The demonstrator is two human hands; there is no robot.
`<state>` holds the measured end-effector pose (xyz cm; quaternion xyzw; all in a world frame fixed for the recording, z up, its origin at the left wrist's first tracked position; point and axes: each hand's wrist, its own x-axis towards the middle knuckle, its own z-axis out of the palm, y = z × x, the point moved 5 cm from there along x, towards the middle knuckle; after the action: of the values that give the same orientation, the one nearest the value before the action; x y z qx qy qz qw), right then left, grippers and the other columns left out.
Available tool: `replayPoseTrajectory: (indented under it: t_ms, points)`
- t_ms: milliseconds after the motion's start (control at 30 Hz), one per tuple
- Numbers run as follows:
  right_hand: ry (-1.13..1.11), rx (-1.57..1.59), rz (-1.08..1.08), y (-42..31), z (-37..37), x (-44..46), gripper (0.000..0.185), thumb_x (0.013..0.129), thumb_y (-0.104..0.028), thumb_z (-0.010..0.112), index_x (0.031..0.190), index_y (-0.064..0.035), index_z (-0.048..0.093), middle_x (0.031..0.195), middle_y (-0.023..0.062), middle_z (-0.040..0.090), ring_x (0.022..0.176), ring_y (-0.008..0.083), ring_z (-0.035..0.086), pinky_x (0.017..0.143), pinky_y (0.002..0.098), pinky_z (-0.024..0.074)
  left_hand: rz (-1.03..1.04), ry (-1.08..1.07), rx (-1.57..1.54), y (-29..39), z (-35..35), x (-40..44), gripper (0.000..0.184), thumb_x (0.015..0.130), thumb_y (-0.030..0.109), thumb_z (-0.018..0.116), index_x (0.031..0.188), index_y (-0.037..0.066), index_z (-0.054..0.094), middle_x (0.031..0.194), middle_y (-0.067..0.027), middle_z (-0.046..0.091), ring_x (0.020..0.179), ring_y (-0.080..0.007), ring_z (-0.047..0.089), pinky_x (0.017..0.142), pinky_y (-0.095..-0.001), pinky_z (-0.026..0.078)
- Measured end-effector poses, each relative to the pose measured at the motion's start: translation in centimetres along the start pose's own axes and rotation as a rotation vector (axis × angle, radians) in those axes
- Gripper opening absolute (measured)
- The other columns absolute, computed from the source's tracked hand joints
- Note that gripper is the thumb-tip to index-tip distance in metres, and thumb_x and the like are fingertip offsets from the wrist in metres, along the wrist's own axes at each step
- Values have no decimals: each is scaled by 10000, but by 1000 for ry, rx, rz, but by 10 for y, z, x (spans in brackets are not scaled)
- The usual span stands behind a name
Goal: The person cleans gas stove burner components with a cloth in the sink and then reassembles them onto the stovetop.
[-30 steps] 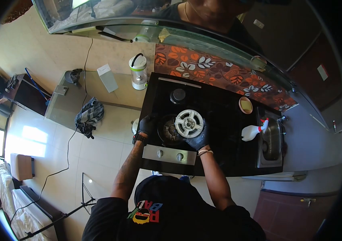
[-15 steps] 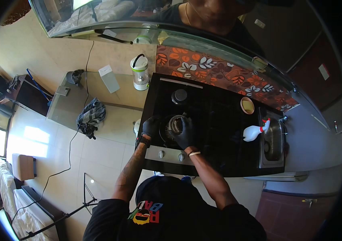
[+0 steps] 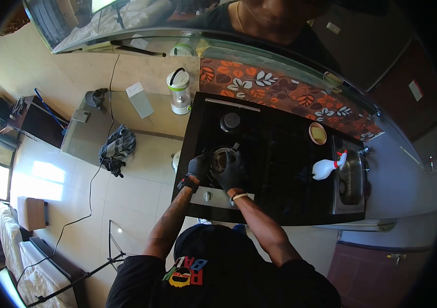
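A round metal burner part [image 3: 220,161], brown and dark inside, is over the front of the black cooktop [image 3: 275,169], with a small metal tab at its upper right. My right hand [image 3: 231,173], in a black glove, grips its right side, the fingers curled round the rim. At its left edge is my left hand [image 3: 198,167], also gloved in black, with its fingers closed against the part; their tips are hard to make out. Behind both hands stands a capped burner [image 3: 230,122]. Control knobs [image 3: 207,196] sit on the steel strip under my wrists.
A white spray bottle [image 3: 325,168] with a red trigger lies beside the steel sink [image 3: 351,185]. Near the back wall is a bowl [image 3: 317,133] holding a yellow-green sponge. A white and green lantern [image 3: 179,92] stands left of the cooktop. Above hangs a curved glass hood [image 3: 280,49].
My right hand has shifted slightly left and down, and the burner part has turned and tilted, showing more of its brown inside. My left hand has moved right, closer against it.
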<state>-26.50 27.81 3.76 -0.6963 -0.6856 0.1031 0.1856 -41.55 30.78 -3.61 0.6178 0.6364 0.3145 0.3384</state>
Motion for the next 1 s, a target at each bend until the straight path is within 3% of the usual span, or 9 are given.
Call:
replayPoseTrajectory:
  t_ms: [100, 200, 333, 533, 700, 800, 933, 1000]
  points:
    - [74, -81, -26, -2, 0, -1, 794, 649, -514, 758, 1279, -94, 522, 1294, 190, 446, 1164, 349, 494, 918, 441, 449, 60, 57, -81, 3, 1, -3, 263, 886, 309, 589, 1068, 143, 681, 878, -159, 682, 832, -323, 670, 678, -390, 523]
    - [31, -12, -7, 4, 10, -1, 852, 612, -476, 787, 1314, -84, 503, 1372, 242, 391, 1249, 394, 422, 1008, 460, 389, 68, 55, -80, 4, 2, -4, 275, 887, 301, 587, 1081, 127, 676, 863, -164, 680, 815, -331, 669, 671, -393, 521]
    - [13, -43, -14, 7, 14, 0, 863, 609, -485, 789, 1312, -74, 504, 1372, 248, 387, 1259, 392, 409, 1020, 459, 377, -22, -33, 81, 1, 6, -3, 257, 868, 267, 580, 1095, 190, 672, 936, -138, 686, 881, -316, 666, 731, -397, 531]
    - [-7, -31, -15, 9, 17, 0, 873, 614, -470, 798, 1319, -57, 492, 1380, 238, 378, 1264, 380, 406, 1012, 433, 391, 57, 13, -72, -1, 10, -5, 263, 842, 227, 584, 1085, 175, 673, 958, -145, 682, 892, -326, 661, 739, -397, 530]
    - [-63, 49, -112, 10, -1, 2, 852, 646, -411, 798, 1318, -5, 469, 1363, 238, 401, 1246, 366, 435, 991, 418, 416, 115, 6, 86, 10, 1, -4, 246, 830, 212, 601, 1049, 123, 672, 943, -157, 679, 886, -341, 654, 727, -411, 526]
    - [31, 191, -251, 32, 10, 7, 793, 714, -365, 762, 1330, 18, 440, 1346, 244, 433, 1226, 364, 463, 990, 428, 413, 78, 41, 200, -9, -1, 10, 233, 827, 213, 606, 1021, 100, 669, 940, -164, 677, 891, -348, 649, 727, -419, 523]
    - [61, 361, -88, 70, -3, 19, 574, 807, -331, 682, 1221, 35, 526, 1193, 244, 564, 1098, 386, 559, 922, 416, 457, 210, 267, 17, 5, -26, 16, 212, 824, 221, 608, 980, 90, 666, 902, -179, 675, 863, -361, 648, 709, -436, 518]
    - [54, 483, 77, 119, 27, 26, 483, 834, -330, 651, 1126, 48, 578, 1081, 239, 631, 1016, 403, 603, 862, 410, 491, 287, 179, 148, -10, -23, 27, 221, 813, 204, 621, 1000, 103, 680, 907, -172, 679, 862, -349, 651, 719, -415, 523]
